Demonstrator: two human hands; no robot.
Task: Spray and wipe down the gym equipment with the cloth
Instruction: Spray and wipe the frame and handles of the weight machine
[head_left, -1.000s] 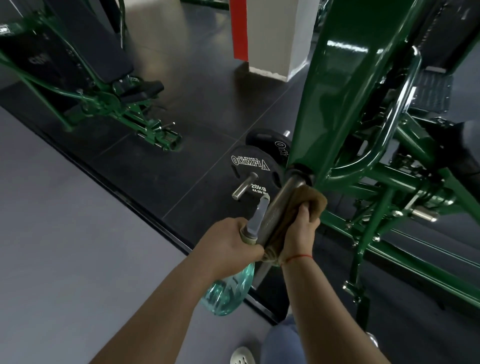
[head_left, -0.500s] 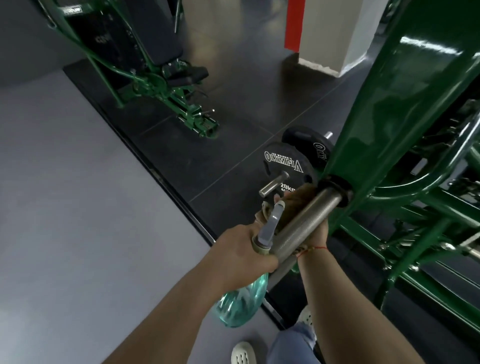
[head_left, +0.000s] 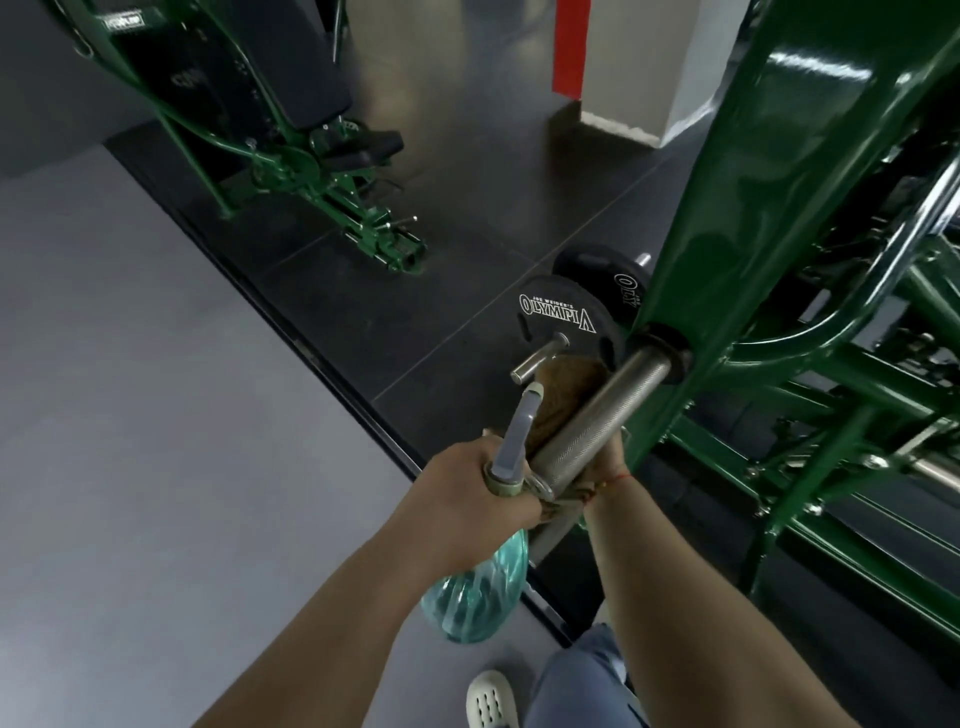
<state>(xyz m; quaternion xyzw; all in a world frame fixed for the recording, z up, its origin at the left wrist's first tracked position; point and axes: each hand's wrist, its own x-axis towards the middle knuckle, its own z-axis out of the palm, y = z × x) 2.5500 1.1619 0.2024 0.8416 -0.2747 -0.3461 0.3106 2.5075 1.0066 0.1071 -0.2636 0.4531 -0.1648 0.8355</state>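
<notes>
- The green frame (head_left: 753, 208) is the biggest thing here, and it stands close beside my right forearm. If I push a stroke too hard toward the collar, I judge my knuckles would run into the painted steel.
- The weight plate (head_left: 561, 322) sits just beyond the cloth, with its steel peg (head_left: 540, 358) poking back at me. A long careless wipe could knock into that peg.
- The knurled sleeve (head_left: 597, 421), the part I am cleaning, juts from the frame toward me and passes between my two hands. Its rough surface could snag fibres, and it would be easy to leave the top unwiped.
- The spray bottle (head_left: 472, 587) hangs below my left hand (head_left: 467, 488), which is wrapped firmly round its neck. The nozzle points up, right alongside the sleeve. A stray squeeze from here would likely wet the floor near my shoe (head_left: 491, 701) and make it slippery, or the head could clack against the steel.
- The cloth (head_left: 566, 384) is bunched on the far side of the sleeve and tucked under it. If it slips round, I would be rubbing bare skin on the knurling.
- My right hand (head_left: 608, 449) is under the sleeve, close to the left one. The bar hides its fingers, so I cannot tell how it has the cloth.
- The red thread (head_left: 615, 476) at my right wrist lies near the knurled end and might catch on it.
</notes>
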